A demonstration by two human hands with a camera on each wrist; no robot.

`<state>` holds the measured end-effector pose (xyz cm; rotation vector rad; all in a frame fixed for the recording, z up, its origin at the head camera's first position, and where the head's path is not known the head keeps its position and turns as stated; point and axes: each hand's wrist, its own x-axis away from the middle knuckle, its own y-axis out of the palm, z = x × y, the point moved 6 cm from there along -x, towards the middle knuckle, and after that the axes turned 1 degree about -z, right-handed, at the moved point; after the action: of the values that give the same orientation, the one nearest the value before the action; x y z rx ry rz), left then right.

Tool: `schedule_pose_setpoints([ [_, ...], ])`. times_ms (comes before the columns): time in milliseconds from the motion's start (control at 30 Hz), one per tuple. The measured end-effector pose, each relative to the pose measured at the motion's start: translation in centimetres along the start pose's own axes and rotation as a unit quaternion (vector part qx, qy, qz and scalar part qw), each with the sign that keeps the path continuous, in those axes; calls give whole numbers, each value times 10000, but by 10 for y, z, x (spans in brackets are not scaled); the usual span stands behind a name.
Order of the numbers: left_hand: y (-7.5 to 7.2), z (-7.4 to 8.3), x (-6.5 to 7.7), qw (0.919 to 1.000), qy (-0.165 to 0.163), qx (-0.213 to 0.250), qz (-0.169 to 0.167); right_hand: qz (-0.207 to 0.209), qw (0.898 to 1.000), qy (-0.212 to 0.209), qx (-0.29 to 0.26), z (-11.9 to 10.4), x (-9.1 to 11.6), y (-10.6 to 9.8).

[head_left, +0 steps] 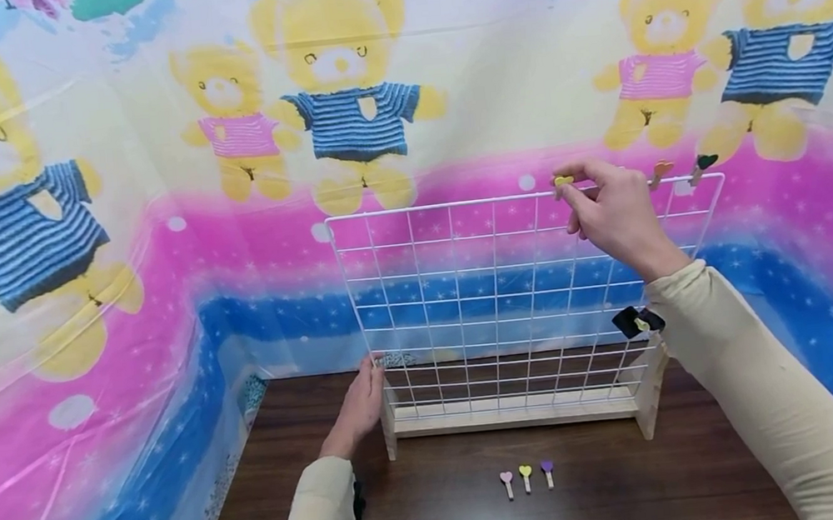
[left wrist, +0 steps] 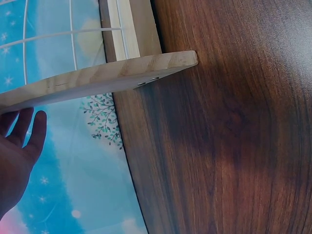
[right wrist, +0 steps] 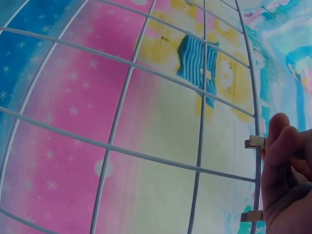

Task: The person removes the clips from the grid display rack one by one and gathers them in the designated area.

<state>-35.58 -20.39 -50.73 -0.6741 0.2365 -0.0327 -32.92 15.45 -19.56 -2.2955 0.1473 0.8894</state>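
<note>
My right hand (head_left: 611, 212) is at the top wire of a white wire grid (head_left: 455, 269), pinching a small clothespin with a yellow heart (head_left: 563, 181) between thumb and fingers. In the right wrist view the pinched clothespin (right wrist: 254, 142) straddles the edge wire, and another clothespin (right wrist: 252, 216) sits on the same wire. Further right along the top are clothespins with an orange heart (head_left: 664, 167) and a dark green heart (head_left: 707, 161). Fairly straight fingers of my left hand (head_left: 358, 404) touch the outer face of the wooden side panel (left wrist: 97, 80) that supports the grid.
On the dark wood table (head_left: 441, 517), before the stand's crossbar (head_left: 514, 416), lie clothespins with a pink heart (head_left: 507, 479), a yellow heart (head_left: 526, 473) and a purple heart (head_left: 547, 469). A bear-printed curtain (head_left: 258, 334) hangs behind and along both sides.
</note>
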Motion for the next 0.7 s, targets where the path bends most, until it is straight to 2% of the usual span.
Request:
schedule_pose_setpoints([
  [267,1,1,1,10000,-86,23,-44,-55,9999,83,-17,0,0,-2],
  [700,0,0,1,9999,-93,111,-44,169,9998,47,-39,-1,0,-4],
])
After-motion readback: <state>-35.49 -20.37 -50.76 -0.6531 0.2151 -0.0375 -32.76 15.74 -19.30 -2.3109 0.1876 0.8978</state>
